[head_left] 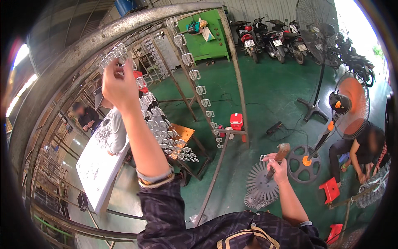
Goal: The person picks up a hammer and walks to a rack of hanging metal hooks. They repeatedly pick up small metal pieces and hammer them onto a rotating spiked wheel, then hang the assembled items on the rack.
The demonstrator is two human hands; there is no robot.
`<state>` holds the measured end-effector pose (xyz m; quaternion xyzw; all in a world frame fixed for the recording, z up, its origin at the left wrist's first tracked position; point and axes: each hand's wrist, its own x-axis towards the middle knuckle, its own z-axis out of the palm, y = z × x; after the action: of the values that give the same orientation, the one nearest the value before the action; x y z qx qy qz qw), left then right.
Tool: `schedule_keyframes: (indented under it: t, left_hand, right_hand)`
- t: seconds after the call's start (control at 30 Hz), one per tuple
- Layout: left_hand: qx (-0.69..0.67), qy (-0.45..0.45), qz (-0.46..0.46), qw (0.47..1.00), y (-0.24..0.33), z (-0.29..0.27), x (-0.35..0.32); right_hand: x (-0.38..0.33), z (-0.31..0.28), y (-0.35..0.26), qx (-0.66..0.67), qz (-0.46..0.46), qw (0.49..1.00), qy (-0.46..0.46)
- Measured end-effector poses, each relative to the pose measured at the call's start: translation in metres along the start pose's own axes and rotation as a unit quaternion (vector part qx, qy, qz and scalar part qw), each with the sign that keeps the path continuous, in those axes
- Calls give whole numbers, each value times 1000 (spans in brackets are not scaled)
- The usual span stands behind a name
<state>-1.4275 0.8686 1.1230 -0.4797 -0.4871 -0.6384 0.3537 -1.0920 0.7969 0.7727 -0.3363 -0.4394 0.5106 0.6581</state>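
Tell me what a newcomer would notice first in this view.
First, the raised left hand at upper left, fingers on the small metal clips hung along a curved rusty metal frame, with more clips running down its inner bars. Next, the right hand at lower right, gripping a hammer above a stack of spiky round metal discs. The orange fan at right stands out against the green floor.

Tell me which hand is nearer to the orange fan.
Right. The right hand, holding a wooden-handled tool, sits low beside the orange fan; the left hand is raised at the metal clips on the rack, far left.
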Motion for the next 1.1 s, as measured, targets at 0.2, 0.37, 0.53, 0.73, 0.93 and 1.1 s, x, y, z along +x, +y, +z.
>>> schedule_keyframes:
  t: [0.2, 0.37, 0.53, 0.73, 0.93, 1.1]
  left_hand:
    - [238, 19, 80, 968, -2, 32, 47]
    - [314, -84, 21, 946, -11, 41, 66]
    - [302, -45, 52, 951, -17, 42, 73]
    - [202, -66, 77, 974, 0, 30, 69]
    - [6, -165, -28, 986, 6, 15, 47]
    - [-196, -251, -96, 943, -25, 5, 11]
  right_hand:
    - [1, -4, 0, 22, 0, 1000, 6]
    - [0, -4, -2, 29, 0, 999, 19]
    - [2, -6, -2, 28, -2, 999, 17]
    - [2, -9, 0, 6, 6, 1000, 14]
    - [3, -8, -1, 16, -2, 1000, 8]
    - [4, -7, 2, 4, 6, 1000, -1]
